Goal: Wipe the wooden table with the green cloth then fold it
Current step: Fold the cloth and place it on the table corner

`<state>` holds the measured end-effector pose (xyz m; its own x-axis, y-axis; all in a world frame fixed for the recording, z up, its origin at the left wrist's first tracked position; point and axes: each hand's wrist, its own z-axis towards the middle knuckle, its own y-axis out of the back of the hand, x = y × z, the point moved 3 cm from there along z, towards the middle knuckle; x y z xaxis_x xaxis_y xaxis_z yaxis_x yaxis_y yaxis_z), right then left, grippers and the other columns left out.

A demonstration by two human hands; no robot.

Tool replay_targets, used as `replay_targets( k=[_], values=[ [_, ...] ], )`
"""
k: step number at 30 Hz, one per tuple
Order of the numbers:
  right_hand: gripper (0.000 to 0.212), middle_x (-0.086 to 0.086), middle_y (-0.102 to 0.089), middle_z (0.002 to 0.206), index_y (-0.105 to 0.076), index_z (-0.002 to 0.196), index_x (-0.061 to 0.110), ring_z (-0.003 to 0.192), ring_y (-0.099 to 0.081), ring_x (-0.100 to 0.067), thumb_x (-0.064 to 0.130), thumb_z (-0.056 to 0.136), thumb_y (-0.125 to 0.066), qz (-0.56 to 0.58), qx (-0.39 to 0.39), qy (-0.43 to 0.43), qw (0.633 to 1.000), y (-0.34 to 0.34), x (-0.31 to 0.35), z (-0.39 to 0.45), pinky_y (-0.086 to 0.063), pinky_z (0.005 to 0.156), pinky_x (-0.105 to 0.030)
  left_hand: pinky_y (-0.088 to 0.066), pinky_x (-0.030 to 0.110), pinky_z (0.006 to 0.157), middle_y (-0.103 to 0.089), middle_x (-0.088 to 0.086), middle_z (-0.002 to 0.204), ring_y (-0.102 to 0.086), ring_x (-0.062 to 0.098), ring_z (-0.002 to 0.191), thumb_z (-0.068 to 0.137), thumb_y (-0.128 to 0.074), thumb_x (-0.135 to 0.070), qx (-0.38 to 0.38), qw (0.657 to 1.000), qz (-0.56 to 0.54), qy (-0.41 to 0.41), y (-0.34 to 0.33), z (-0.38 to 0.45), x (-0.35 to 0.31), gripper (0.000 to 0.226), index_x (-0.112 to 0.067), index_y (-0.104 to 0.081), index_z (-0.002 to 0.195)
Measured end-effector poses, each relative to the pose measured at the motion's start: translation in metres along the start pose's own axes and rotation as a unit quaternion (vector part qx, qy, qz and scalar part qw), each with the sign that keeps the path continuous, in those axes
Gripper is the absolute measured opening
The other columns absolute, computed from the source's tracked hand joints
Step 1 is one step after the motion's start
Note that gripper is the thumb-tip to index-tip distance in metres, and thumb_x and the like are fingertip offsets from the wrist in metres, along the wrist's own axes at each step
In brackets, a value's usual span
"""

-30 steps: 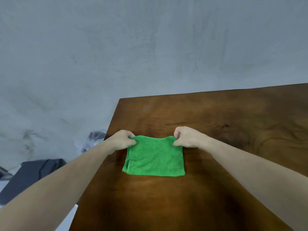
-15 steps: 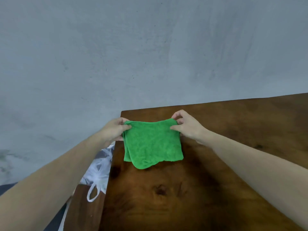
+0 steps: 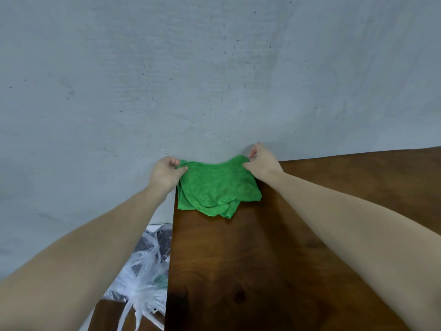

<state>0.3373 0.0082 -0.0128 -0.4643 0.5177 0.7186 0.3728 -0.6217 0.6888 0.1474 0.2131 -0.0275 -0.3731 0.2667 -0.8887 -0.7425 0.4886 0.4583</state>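
Observation:
The green cloth (image 3: 216, 187) hangs folded in layers over the far left corner of the dark wooden table (image 3: 274, 271). My left hand (image 3: 167, 174) pinches its upper left corner, and my right hand (image 3: 261, 163) pinches its upper right corner. The top edge is lifted off the wood and sags a little between my hands. The lower layers droop unevenly, with one point hanging lowest at the middle. Both forearms reach in from the bottom of the view.
A grey concrete wall (image 3: 214, 80) stands right behind the table's far edge. Left of the table, lower down, lies a white plastic bag (image 3: 143, 278) on a second wooden surface (image 3: 107, 316). The table's left edge runs straight down from the cloth.
The cloth lay flat on the table a second ago. Both hands have lifted it by its far corners and carried it toward the table's far left corner, and its layers have slipped apart.

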Motion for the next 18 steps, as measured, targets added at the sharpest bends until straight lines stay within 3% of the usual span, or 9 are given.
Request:
replay_targets(
  k=[3, 6, 9, 11, 13, 16, 18],
  values=[
    [0.025, 0.003, -0.056, 0.085, -0.047, 0.097, 0.017, 0.079, -0.057, -0.018, 0.013, 0.086, -0.070, -0.012, 0.005, -0.003, 1.000, -0.004, -0.004, -0.002, -0.035, 0.053, -0.027, -0.051, 0.035, 0.077, -0.058, 0.005, 0.086, -0.059, 0.024, 0.084, 0.084, -0.074, -0.014, 0.006, 1.000, 0.014, 0.002, -0.003, 0.000, 0.008, 0.023, -0.013, -0.054, 0.096],
    [0.032, -0.001, -0.058, 0.099, -0.048, 0.107, 0.017, 0.090, -0.059, -0.020, 0.021, 0.087, -0.073, -0.017, 0.020, -0.003, 1.000, -0.001, 0.000, -0.009, -0.041, 0.061, -0.029, -0.047, 0.029, 0.083, -0.051, 0.002, 0.102, -0.057, 0.020, 0.094, 0.084, -0.074, -0.015, 0.005, 1.000, 0.020, -0.021, -0.001, -0.010, 0.006, 0.030, -0.017, -0.053, 0.104],
    [0.035, 0.005, -0.058, 0.106, -0.055, 0.108, 0.021, 0.091, -0.053, -0.004, 0.037, 0.085, -0.076, -0.019, 0.012, 0.111, 0.994, 0.010, 0.010, -0.030, -0.043, 0.077, -0.028, -0.039, 0.027, 0.093, -0.047, -0.001, 0.107, -0.050, 0.014, 0.098, 0.081, -0.076, -0.027, -0.030, 0.979, 0.129, -0.154, 0.008, -0.033, -0.010, 0.025, -0.020, -0.061, 0.100],
    [0.037, 0.018, -0.057, 0.103, -0.059, 0.105, 0.029, 0.091, -0.050, 0.005, 0.051, 0.080, -0.076, -0.032, 0.072, 0.217, 0.973, 0.017, 0.015, -0.052, -0.038, 0.077, -0.021, -0.045, 0.036, 0.089, -0.059, -0.003, 0.096, -0.056, 0.017, 0.093, 0.081, -0.076, -0.033, 0.025, 0.969, 0.130, -0.208, 0.007, -0.055, -0.019, 0.017, -0.023, -0.063, 0.085],
    [0.047, 0.022, -0.057, 0.110, -0.060, 0.112, 0.034, 0.100, -0.048, 0.006, 0.062, 0.076, -0.072, -0.093, 0.155, 0.276, 0.944, 0.022, 0.012, -0.072, -0.037, 0.087, -0.022, -0.047, 0.043, 0.088, -0.065, -0.005, 0.088, -0.059, 0.018, 0.090, 0.080, -0.075, -0.041, 0.093, 0.962, 0.132, -0.222, 0.005, -0.076, -0.023, 0.019, -0.027, -0.063, 0.077],
    [0.049, 0.020, -0.054, 0.125, -0.058, 0.124, 0.032, 0.116, -0.045, -0.004, 0.052, 0.083, -0.073, -0.170, 0.216, 0.267, 0.924, 0.029, -0.003, -0.077, -0.036, 0.101, -0.032, -0.043, 0.046, 0.095, -0.064, -0.011, 0.093, -0.056, 0.014, 0.096, 0.077, -0.073, -0.051, 0.127, 0.948, 0.174, -0.233, 0.003, -0.096, -0.020, 0.022, -0.032, -0.063, 0.081],
    [0.032, 0.016, -0.062, 0.123, -0.066, 0.118, 0.029, 0.115, -0.053, -0.008, 0.035, 0.087, -0.073, -0.160, 0.183, 0.245, 0.939, 0.033, -0.008, -0.074, -0.040, 0.104, -0.041, -0.042, 0.046, 0.098, -0.062, -0.012, 0.100, -0.054, 0.013, 0.102, 0.077, -0.074, -0.053, 0.132, 0.948, 0.195, -0.215, 0.002, -0.101, -0.014, 0.024, -0.034, -0.063, 0.086]
  ],
)
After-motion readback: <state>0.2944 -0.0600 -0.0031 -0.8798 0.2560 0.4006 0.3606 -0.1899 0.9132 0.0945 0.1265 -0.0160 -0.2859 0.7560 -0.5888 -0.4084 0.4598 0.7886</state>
